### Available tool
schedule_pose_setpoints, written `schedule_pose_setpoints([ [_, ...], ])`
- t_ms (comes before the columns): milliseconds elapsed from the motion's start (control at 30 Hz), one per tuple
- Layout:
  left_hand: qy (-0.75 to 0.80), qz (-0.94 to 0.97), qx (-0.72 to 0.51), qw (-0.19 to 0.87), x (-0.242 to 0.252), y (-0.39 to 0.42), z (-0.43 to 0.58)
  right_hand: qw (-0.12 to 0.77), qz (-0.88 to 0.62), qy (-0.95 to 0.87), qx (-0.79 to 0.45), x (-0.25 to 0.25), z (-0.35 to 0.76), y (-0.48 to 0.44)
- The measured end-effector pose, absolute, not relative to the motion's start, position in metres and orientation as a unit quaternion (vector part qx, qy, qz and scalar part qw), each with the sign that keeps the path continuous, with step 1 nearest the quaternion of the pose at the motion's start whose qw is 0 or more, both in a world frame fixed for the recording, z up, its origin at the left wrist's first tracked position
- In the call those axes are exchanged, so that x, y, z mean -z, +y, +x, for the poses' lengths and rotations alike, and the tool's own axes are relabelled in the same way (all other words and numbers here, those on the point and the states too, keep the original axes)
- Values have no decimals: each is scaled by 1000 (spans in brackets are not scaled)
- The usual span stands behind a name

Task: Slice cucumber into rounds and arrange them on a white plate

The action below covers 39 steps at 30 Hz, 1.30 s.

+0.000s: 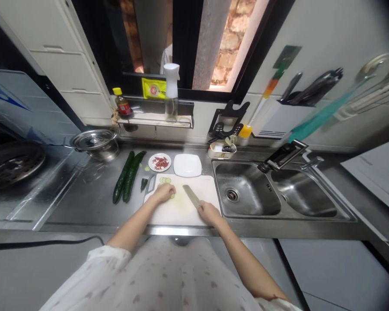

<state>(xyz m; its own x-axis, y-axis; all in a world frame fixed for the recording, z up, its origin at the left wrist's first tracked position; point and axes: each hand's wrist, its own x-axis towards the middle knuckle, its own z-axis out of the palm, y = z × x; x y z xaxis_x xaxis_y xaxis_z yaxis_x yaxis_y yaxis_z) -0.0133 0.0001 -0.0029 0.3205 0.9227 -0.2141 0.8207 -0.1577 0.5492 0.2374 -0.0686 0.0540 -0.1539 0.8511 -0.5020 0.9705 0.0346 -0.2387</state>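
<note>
My right hand point(210, 213) is wrapped round the handle of a kitchen knife point(191, 195), whose blade points away and to the left, over the white cutting board point(201, 218). My left hand point(164, 192) is curled on the board's left part. A pale green cucumber slice point(172, 196) shows at its fingertips; the palm side is hidden. Just beyond this hand, several cucumber slices point(165, 180) lie overlapping on the board. A dark green cucumber end point(144, 184) rests left of the board, by its grey handle.
Two whole cucumbers point(129, 179) lie on the steel counter at left. Behind the board stand a plate of chopped red pieces point(160, 163) and a white square plate point(187, 165). A double sink point(246, 188) adjoins at right. A lidded pot point(97, 144) stands back left.
</note>
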Motion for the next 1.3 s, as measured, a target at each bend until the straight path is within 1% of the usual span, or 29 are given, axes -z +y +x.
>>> schedule_pose_setpoints([
  [100, 546, 791, -67, 268, 0, -3, -6, 120, 643, 709, 266, -52, 237, -69],
  [200, 528, 808, -92, 244, 2, -8, -2, 118, 639, 714, 261, -49, 237, -70],
  [267, 546, 796, -126, 231, 5, -12, -2, 118, 635, 720, 254, -46, 237, -71],
  [367, 615, 738, -170, 220, 12, -22, -4, 119, 636, 725, 235, -43, 238, -73],
  [500, 698, 650, -192, 231, 23, -38, -3, 114, 637, 734, 206, -44, 238, -77],
  [667, 734, 604, -198, 239, 31, -43, 1, 111, 623, 753, 181, -52, 236, -85],
  [867, 741, 603, -200, 219, 36, -43, 3, 126, 586, 780, 179, -61, 229, -101],
  [1300, 734, 609, -189, 233, 34, -42, 1, 162, 578, 776, 191, -68, 216, -109],
])
